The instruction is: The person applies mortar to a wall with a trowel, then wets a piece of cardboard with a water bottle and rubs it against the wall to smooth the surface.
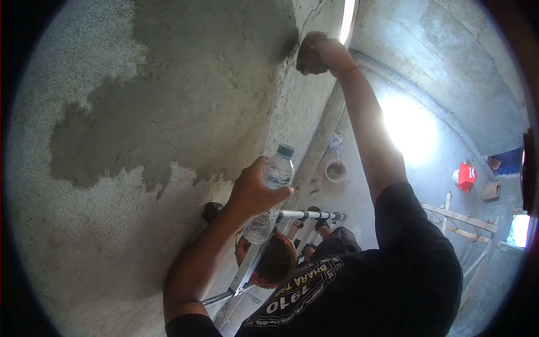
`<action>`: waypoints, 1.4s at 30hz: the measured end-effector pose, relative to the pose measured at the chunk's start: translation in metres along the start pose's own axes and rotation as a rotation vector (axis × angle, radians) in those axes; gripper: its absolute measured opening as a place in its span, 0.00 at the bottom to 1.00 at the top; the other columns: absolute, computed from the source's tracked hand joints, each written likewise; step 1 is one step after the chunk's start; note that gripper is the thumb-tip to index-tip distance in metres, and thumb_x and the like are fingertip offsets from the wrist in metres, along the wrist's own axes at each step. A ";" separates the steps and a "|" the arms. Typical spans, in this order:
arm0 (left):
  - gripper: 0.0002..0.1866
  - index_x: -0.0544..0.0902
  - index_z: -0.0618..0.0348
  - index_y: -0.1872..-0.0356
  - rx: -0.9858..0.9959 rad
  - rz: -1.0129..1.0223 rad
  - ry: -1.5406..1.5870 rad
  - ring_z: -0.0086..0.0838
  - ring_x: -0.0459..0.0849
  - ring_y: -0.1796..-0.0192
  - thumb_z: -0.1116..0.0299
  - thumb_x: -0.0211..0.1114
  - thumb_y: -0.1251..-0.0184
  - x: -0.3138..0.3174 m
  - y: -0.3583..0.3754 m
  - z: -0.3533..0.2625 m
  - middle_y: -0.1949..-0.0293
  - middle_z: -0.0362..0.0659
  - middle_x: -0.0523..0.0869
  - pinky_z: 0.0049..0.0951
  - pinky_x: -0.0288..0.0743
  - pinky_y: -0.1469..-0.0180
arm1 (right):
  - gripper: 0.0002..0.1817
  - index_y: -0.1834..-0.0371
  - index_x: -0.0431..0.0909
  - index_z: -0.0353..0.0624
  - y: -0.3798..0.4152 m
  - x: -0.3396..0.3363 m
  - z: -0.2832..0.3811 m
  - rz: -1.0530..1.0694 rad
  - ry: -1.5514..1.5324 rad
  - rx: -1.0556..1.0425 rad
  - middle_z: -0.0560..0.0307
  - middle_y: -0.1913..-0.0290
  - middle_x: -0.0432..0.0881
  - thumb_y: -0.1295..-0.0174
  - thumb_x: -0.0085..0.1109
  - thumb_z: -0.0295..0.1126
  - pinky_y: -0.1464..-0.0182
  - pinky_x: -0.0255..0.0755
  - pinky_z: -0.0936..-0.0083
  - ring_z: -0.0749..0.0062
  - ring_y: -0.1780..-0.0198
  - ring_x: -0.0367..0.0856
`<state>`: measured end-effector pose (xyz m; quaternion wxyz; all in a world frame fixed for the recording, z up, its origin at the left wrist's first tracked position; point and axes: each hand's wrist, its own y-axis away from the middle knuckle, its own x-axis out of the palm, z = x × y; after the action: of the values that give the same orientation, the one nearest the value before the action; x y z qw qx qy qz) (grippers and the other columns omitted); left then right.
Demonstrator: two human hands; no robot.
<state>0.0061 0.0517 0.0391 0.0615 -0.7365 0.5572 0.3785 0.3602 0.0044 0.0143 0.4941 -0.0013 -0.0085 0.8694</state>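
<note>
My left hand (pixel 254 192) is wrapped round a clear plastic bottle (pixel 278 171) with a dark cap, tilted and held just out from the wall. Up at the top, my right hand (pixel 331 53) is closed on a brownish, rough-edged piece (pixel 310 55) that looks like a sponge. That piece is at the corner edge of the wall; whether it presses on the surface is hard to tell. A large dark patch (pixel 185 95), wet-looking, spreads over the rough grey wall (pixel 112 236), with a ragged lower border.
Below me stands an aluminium ladder (pixel 306 214), with an orange-rimmed bucket (pixel 292 247) by it. On the floor far below is a pale round tub (pixel 336 170). Wooden frames (pixel 460 216) and a red bag (pixel 466 177) are at the right.
</note>
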 end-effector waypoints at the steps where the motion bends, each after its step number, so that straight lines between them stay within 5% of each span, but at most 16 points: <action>1: 0.27 0.75 0.63 0.57 0.002 0.002 -0.001 0.31 0.82 0.62 0.61 0.73 0.59 -0.001 0.000 -0.002 0.65 0.47 0.82 0.32 0.75 0.54 | 0.16 0.61 0.78 0.25 -0.003 0.007 -0.002 -0.007 0.005 0.058 0.42 0.62 0.82 0.47 0.58 0.30 0.66 0.76 0.67 0.58 0.63 0.83; 6: 0.29 0.75 0.65 0.56 0.022 -0.004 -0.015 0.33 0.82 0.59 0.59 0.73 0.60 -0.002 0.001 -0.005 0.63 0.49 0.82 0.33 0.74 0.53 | 0.15 0.61 0.78 0.25 0.024 0.020 0.044 -0.059 0.114 -0.076 0.44 0.63 0.82 0.45 0.58 0.28 0.64 0.76 0.67 0.59 0.63 0.83; 8: 0.29 0.75 0.65 0.56 -0.001 0.017 -0.005 0.34 0.82 0.59 0.59 0.73 0.60 -0.003 0.001 -0.007 0.63 0.49 0.82 0.33 0.74 0.53 | 0.13 0.62 0.78 0.24 0.039 0.016 0.049 0.115 -0.598 -0.119 0.44 0.63 0.83 0.45 0.57 0.26 0.63 0.76 0.67 0.60 0.63 0.83; 10: 0.30 0.75 0.66 0.56 -0.014 0.025 0.003 0.34 0.82 0.59 0.58 0.73 0.60 -0.005 0.001 -0.009 0.62 0.49 0.82 0.34 0.74 0.52 | 0.12 0.62 0.78 0.25 0.045 0.017 0.028 0.117 -0.602 -0.130 0.45 0.63 0.83 0.45 0.56 0.25 0.61 0.76 0.67 0.60 0.62 0.83; 14: 0.31 0.74 0.66 0.55 0.057 -0.049 -0.036 0.36 0.82 0.59 0.58 0.72 0.59 0.002 0.004 0.002 0.63 0.50 0.83 0.35 0.74 0.52 | 0.12 0.64 0.80 0.28 0.049 0.032 -0.007 -0.154 0.279 0.002 0.40 0.68 0.83 0.46 0.57 0.28 0.62 0.76 0.66 0.53 0.63 0.84; 16: 0.31 0.74 0.66 0.54 0.086 -0.055 -0.048 0.36 0.83 0.59 0.58 0.72 0.59 0.001 -0.004 0.002 0.63 0.51 0.83 0.35 0.74 0.52 | 0.13 0.68 0.80 0.28 0.041 0.038 -0.009 -0.112 0.360 -0.262 0.35 0.72 0.81 0.48 0.59 0.31 0.62 0.74 0.61 0.47 0.64 0.83; 18: 0.31 0.74 0.66 0.54 0.037 -0.017 -0.051 0.36 0.83 0.59 0.58 0.73 0.60 -0.002 0.002 -0.005 0.62 0.51 0.83 0.36 0.74 0.51 | 0.12 0.65 0.80 0.28 0.050 0.042 0.024 -0.133 0.228 -0.176 0.39 0.69 0.82 0.46 0.59 0.29 0.62 0.76 0.63 0.51 0.65 0.83; 20: 0.35 0.73 0.68 0.51 0.026 0.008 -0.046 0.41 0.83 0.55 0.56 0.73 0.60 -0.004 0.001 -0.006 0.59 0.54 0.83 0.37 0.74 0.49 | 0.17 0.50 0.75 0.31 0.069 0.037 0.059 0.034 -0.411 -0.110 0.47 0.60 0.82 0.43 0.56 0.25 0.63 0.77 0.70 0.60 0.58 0.82; 22: 0.40 0.72 0.69 0.47 0.013 0.031 -0.043 0.45 0.82 0.51 0.53 0.73 0.61 -0.002 0.002 -0.003 0.56 0.58 0.82 0.38 0.74 0.47 | 0.17 0.47 0.72 0.32 0.061 0.027 0.051 0.151 -0.570 -0.112 0.47 0.58 0.81 0.40 0.53 0.27 0.66 0.77 0.73 0.60 0.62 0.83; 25: 0.31 0.74 0.66 0.54 0.021 -0.022 -0.060 0.37 0.83 0.57 0.59 0.73 0.60 0.001 0.003 -0.002 0.61 0.52 0.83 0.35 0.74 0.50 | 0.16 0.49 0.74 0.36 0.028 0.020 -0.016 0.171 -0.417 -0.080 0.49 0.60 0.82 0.37 0.48 0.33 0.72 0.74 0.76 0.65 0.66 0.83; 26: 0.32 0.74 0.67 0.53 0.016 -0.009 -0.052 0.38 0.83 0.56 0.59 0.73 0.60 -0.001 0.003 -0.005 0.60 0.52 0.83 0.35 0.74 0.49 | 0.15 0.52 0.76 0.35 0.028 0.023 -0.031 -0.023 -0.169 -0.055 0.49 0.61 0.82 0.39 0.51 0.31 0.70 0.74 0.73 0.65 0.67 0.82; 31: 0.34 0.74 0.69 0.51 -0.007 0.024 -0.045 0.40 0.82 0.52 0.58 0.73 0.60 -0.005 0.004 -0.009 0.57 0.54 0.82 0.36 0.72 0.46 | 0.09 0.65 0.83 0.36 0.052 0.049 0.028 -0.175 0.441 -0.128 0.48 0.63 0.84 0.48 0.57 0.25 0.62 0.76 0.66 0.61 0.65 0.83; 32: 0.35 0.73 0.69 0.50 0.030 -0.022 -0.059 0.41 0.82 0.52 0.58 0.73 0.60 0.000 0.002 0.000 0.57 0.55 0.82 0.36 0.72 0.45 | 0.10 0.64 0.82 0.33 0.041 0.048 0.027 -0.170 0.409 -0.255 0.49 0.65 0.84 0.46 0.57 0.27 0.64 0.76 0.65 0.60 0.68 0.83; 36: 0.36 0.73 0.71 0.49 0.085 -0.045 -0.053 0.40 0.81 0.51 0.59 0.73 0.60 -0.002 0.003 -0.003 0.56 0.56 0.82 0.34 0.71 0.45 | 0.12 0.54 0.78 0.35 0.081 0.024 0.078 0.223 -0.466 -0.140 0.54 0.57 0.82 0.40 0.55 0.26 0.57 0.78 0.68 0.61 0.58 0.82; 37: 0.36 0.73 0.71 0.49 0.124 -0.101 -0.050 0.38 0.81 0.52 0.59 0.73 0.60 0.006 0.000 0.012 0.56 0.55 0.82 0.33 0.72 0.46 | 0.16 0.47 0.74 0.36 0.092 0.015 0.075 0.304 -0.516 -0.142 0.53 0.50 0.79 0.39 0.53 0.24 0.48 0.76 0.68 0.63 0.49 0.79; 42: 0.33 0.75 0.68 0.50 0.049 0.017 0.089 0.34 0.82 0.56 0.62 0.74 0.60 0.000 0.002 -0.001 0.60 0.51 0.83 0.32 0.73 0.49 | 0.22 0.39 0.65 0.37 0.170 -0.021 -0.003 0.300 -0.677 0.173 0.50 0.45 0.76 0.37 0.51 0.26 0.41 0.72 0.65 0.61 0.45 0.77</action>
<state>0.0046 0.0498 0.0406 0.0513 -0.7462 0.5747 0.3321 0.2247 -0.1005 0.0083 0.3287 0.3265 -0.0974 0.8809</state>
